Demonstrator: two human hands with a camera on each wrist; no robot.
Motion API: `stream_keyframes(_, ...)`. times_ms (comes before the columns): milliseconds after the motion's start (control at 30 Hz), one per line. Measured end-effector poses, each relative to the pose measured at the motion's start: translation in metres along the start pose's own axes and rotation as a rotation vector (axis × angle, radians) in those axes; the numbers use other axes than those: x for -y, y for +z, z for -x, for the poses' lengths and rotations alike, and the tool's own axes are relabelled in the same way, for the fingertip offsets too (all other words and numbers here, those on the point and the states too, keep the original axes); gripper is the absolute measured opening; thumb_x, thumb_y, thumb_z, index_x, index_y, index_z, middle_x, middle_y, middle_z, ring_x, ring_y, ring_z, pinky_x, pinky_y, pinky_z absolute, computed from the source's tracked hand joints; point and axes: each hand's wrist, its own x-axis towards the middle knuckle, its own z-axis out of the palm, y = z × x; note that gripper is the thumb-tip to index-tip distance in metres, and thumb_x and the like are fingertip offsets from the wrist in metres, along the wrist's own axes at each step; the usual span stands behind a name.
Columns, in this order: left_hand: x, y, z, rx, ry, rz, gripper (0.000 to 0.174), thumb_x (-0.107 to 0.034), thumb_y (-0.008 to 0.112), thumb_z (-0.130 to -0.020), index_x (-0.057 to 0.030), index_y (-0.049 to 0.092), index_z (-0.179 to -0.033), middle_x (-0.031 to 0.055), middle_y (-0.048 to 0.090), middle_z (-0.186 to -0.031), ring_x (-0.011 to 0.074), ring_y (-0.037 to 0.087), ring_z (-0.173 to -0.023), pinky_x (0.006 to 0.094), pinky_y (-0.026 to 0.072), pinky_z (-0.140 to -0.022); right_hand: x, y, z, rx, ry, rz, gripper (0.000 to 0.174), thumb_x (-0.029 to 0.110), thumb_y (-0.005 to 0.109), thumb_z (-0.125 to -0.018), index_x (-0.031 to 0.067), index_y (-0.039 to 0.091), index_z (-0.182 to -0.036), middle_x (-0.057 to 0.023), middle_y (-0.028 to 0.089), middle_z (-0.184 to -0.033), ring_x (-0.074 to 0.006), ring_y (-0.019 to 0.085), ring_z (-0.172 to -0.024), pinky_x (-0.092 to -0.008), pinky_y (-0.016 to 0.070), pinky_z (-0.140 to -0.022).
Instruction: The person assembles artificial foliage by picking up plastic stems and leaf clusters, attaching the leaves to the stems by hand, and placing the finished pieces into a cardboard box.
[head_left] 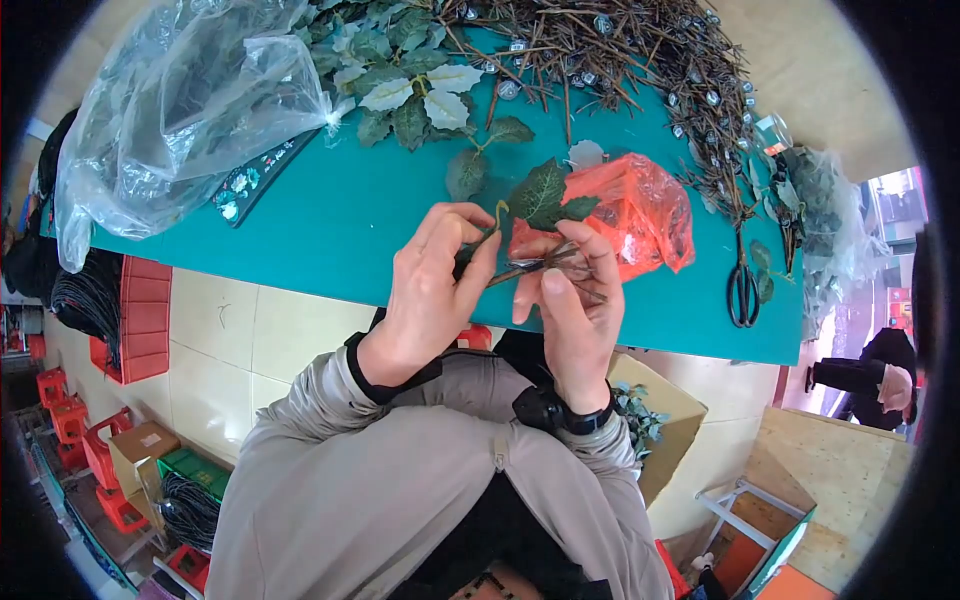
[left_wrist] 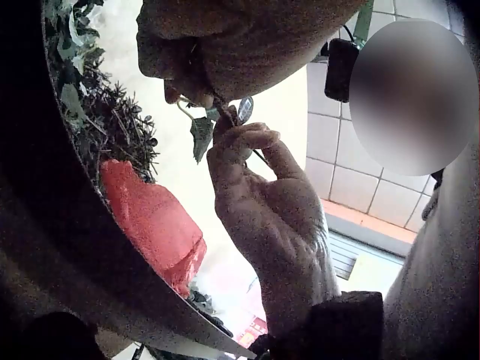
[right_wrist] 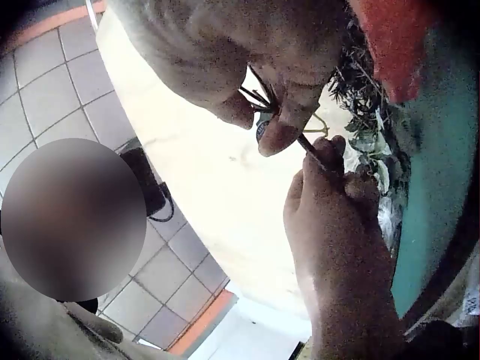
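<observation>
In the head view both hands meet over the front edge of the green table. My left hand [head_left: 430, 285] pinches the lower end of a thin brown twig [head_left: 510, 273]. My right hand [head_left: 580, 320] grips the branching end of that twig between thumb and fingers. A small round tag [left_wrist: 245, 109] shows by the right fingertips in the left wrist view. A leafy green sprig [head_left: 540, 195] stands beyond the fingers, its pale curved stem [right_wrist: 322, 126] emerging near the left fingertips in the right wrist view. Part of the twig is hidden behind the fingers.
A red plastic bag [head_left: 645, 215] lies just beyond the right hand. Tagged twigs [head_left: 620, 50] are heaped at the back, beside artificial leaves [head_left: 400, 50]. Black scissors [head_left: 742, 295] lie at the right; a clear plastic bag [head_left: 190, 110] covers the left end.
</observation>
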Motion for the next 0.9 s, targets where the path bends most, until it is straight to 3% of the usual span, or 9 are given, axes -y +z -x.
stream_keyframes(267, 0.0, -0.003, -0.001, -0.006, 0.01, -0.023, 0.015, 0.006, 0.061, -0.075, 0.0003, 0.048, -0.078, 0.0142, 0.059, -0.087, 0.0226, 0.059, -0.072, 0.0299, 0.0442, -0.056, -0.001, 0.003, 0.001, 0.044, -0.057, -0.008, 0.056, -0.007, 0.054, -0.081, 0.0044, 0.029, -0.13, -0.0163, 0.054, -0.109, -0.0174, 0.059, -0.074, -0.0288, 0.0511, -0.062)
stream_keyframes(400, 0.003, -0.003, -0.002, -0.008, 0.059, -0.029, 0.014, 0.005, 0.061, -0.076, 0.0003, 0.048, -0.079, 0.0135, 0.06, -0.089, 0.0189, 0.058, -0.066, 0.0279, 0.0428, -0.053, 0.002, 0.012, 0.002, -0.068, -0.08, 0.048, 0.06, 0.001, 0.058, -0.081, 0.0018, 0.026, -0.133, -0.0163, 0.058, -0.102, -0.016, 0.056, -0.064, -0.0258, 0.0464, -0.056)
stream_keyframes(500, 0.002, -0.003, 0.0, 0.064, -0.113, 0.066, 0.012, 0.002, 0.06, -0.079, 0.0003, 0.048, -0.079, 0.0109, 0.06, -0.091, 0.0115, 0.055, -0.059, 0.0243, 0.0402, -0.046, 0.002, 0.004, 0.002, 0.041, -0.027, 0.005, 0.064, -0.008, 0.054, -0.08, 0.0054, 0.023, -0.134, -0.0167, 0.054, -0.109, -0.0183, 0.059, -0.076, -0.0297, 0.052, -0.064)
stream_keyframes(633, 0.002, -0.001, 0.001, 0.086, -0.329, 0.234, 0.009, -0.003, 0.06, -0.081, 0.0001, 0.052, -0.079, 0.01, 0.06, -0.082, 0.0126, 0.052, -0.049, 0.0261, 0.0359, -0.041, 0.003, 0.004, 0.002, 0.055, -0.017, 0.02, 0.064, -0.009, 0.054, -0.08, 0.0045, 0.023, -0.133, -0.0169, 0.054, -0.109, -0.0179, 0.06, -0.076, -0.0293, 0.0521, -0.064)
stream_keyframes(767, 0.002, -0.001, 0.002, 0.099, -0.368, 0.243, 0.008, -0.004, 0.06, -0.082, 0.0003, 0.053, -0.081, 0.0089, 0.061, -0.081, 0.0093, 0.05, -0.046, 0.0251, 0.0356, -0.04, 0.002, 0.012, 0.002, -0.035, -0.045, 0.074, 0.062, 0.002, 0.059, -0.081, 0.0021, 0.026, -0.133, -0.0157, 0.059, -0.1, -0.0147, 0.057, -0.064, -0.0255, 0.0478, -0.057)
stream_keyframes(900, -0.001, -0.002, 0.001, 0.119, -0.444, 0.296, 0.009, -0.003, 0.061, -0.081, -0.0001, 0.053, -0.079, 0.0103, 0.06, -0.082, 0.0128, 0.052, -0.049, 0.0258, 0.0365, -0.041, 0.002, 0.013, 0.002, -0.04, -0.045, 0.056, 0.061, 0.002, 0.059, -0.081, 0.002, 0.026, -0.133, -0.016, 0.059, -0.1, -0.015, 0.057, -0.064, -0.0257, 0.0477, -0.057)
